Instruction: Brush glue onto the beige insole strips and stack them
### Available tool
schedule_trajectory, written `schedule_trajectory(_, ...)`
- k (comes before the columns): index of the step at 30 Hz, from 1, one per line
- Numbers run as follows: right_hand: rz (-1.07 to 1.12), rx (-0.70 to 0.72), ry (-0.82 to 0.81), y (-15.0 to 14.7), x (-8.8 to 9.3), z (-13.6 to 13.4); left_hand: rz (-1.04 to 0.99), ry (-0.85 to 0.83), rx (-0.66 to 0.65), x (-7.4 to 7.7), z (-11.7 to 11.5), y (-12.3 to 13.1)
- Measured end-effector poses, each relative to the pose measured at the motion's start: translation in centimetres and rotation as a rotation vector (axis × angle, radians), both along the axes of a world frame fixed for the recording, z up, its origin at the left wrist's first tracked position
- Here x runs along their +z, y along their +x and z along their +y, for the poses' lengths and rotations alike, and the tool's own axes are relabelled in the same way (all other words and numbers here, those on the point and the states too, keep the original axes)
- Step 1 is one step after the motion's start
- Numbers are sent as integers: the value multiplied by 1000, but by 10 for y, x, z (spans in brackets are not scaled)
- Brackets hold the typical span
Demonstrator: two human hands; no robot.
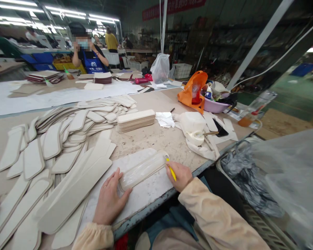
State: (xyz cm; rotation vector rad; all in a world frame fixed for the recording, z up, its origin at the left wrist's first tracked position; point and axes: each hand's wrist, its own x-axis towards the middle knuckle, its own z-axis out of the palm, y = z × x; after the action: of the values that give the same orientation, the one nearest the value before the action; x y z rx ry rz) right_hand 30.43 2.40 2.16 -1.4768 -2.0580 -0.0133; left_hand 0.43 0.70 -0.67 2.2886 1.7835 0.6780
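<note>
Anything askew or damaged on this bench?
Mostly the cream panels at left: they sprawl at mixed angles, unlike the squared stack beyond the left hand. The table edge also looks chipped.

The scuffed brown worktop [139, 142] carries a white sheet [143, 197] beneath the left hand [111, 199] and right hand [181, 175], scattered cream panels [65, 163] left of them, a neat panel stack [137, 122] beyond, and a lilac basin [216, 106] farther past the right.

Bare tabletop [151, 139] lies ahead, but piled panels [52, 140] block the left.
</note>
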Motion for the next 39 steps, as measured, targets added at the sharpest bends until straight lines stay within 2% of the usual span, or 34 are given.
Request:
schedule_trajectory(2,-54,6,-35,-6,-4,-6,-2,5,-2,0,0,0)
schedule_trajectory(4,-45,117,-47,-24,-5,-16,-12,8,0,1,0,0)
schedule_trajectory(6,66,271,-58,-47,-2,-26,-27,4,6,1,0,1)
schedule_trajectory(8,268,363,-109,-65,5,-31,-43,-5,10,1,0,1)
schedule_trajectory(10,510,330,-209,-75,12,-30,-61,-17,15,3,-1,3)
schedule_trajectory(13,812,169,-412,-79,17,-19,-92,-44,22,7,-4,5)
schedule_trajectory(15,940,113,-521,-84,15,-10,-110,-67,26,10,-6,6)
schedule_trajectory(17,1018,120,-580,-93,11,-6,-125,-79,38,12,-7,7)
schedule_trajectory(23,966,194,-677,-112,2,-9,-171,-98,50,13,-7,8)
schedule_trajectory(28,926,61,-610,-95,3,-10,-156,-93,64,11,-6,7)
schedule_trajectory(30,954,66,-629,-93,4,-13,-146,-91,63,11,-6,7)
schedule_trajectory(34,931,163,-653,-98,6,-22,-122,-83,61,11,-6,7)
schedule_trajectory(37,889,116,-623,-92,6,-19,-104,-84,58,10,-4,6)
schedule_trajectory(39,858,46,-579,-75,5,-12,-95,-90,57,9,-3,5)
